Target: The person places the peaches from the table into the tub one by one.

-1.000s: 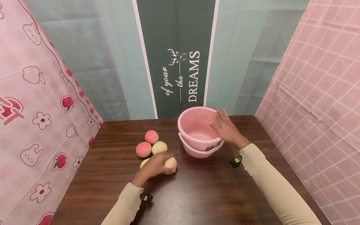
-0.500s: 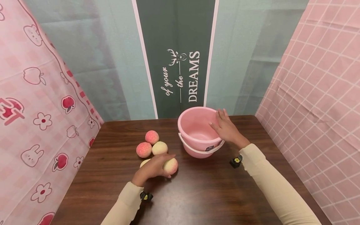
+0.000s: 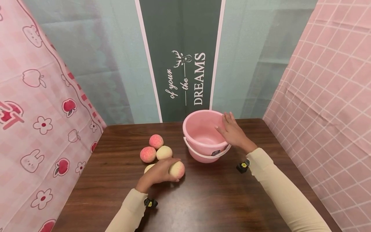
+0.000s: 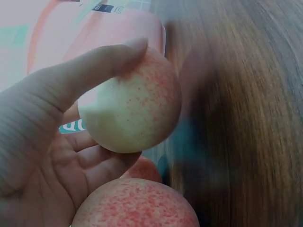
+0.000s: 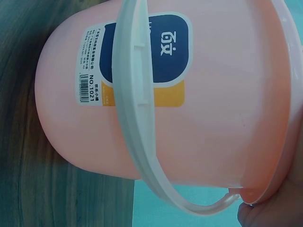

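Observation:
My left hand [image 3: 159, 170] holds a pale yellow peach with a pink blush [image 3: 177, 170], thumb on one side and fingers on the other in the left wrist view. Whether this peach touches the tabletop I cannot tell. Behind the hand, another pale peach [image 3: 148, 168] is mostly hidden. Two pink peaches [image 3: 148, 154] and a pale one [image 3: 164, 152] lie together farther back. To their right stands a pink bucket [image 3: 203, 149], upright, with nothing visible inside. My right hand [image 3: 234, 133] grips its right rim, the thumb over the inside.
Everything stands on a dark wooden table [image 3: 203, 199]. The bucket's white handle [image 5: 135, 85] hangs down across its labelled front. Patterned pink cloths flank the table, and a green and teal cloth [image 3: 182, 32] hangs behind its far edge.
The peach in my left hand has shifted slightly to the right, and the fingers have moved a little around it. My right hand and the bucket stay where they were.

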Available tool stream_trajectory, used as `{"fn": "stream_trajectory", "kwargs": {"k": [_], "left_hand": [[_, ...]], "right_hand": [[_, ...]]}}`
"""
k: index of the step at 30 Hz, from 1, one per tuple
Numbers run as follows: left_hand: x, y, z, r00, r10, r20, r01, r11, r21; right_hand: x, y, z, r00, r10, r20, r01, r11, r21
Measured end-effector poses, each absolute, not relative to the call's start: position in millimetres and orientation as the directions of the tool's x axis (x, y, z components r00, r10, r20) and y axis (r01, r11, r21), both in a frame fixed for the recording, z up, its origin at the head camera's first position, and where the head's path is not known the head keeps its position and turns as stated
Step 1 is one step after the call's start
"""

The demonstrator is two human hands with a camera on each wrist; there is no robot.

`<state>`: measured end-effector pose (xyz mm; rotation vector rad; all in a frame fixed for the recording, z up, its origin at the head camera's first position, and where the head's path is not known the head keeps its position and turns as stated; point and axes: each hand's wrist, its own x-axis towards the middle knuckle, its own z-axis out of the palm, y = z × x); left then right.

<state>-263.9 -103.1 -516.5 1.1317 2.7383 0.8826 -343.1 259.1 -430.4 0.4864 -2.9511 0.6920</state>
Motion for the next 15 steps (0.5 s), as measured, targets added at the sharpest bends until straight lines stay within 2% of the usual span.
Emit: {"fn": "stream_trajectory", "kwargs": {"k": [15], "left_hand": [[-262.3,-105.4,-509.6,-0.823,0.54,0.176,0.491,0.52,0.699]], "right_hand": [[-340.9,258.2,-428.6,-0.945,-0.295,0.141,-0.327,0.846,-0.422]]}}
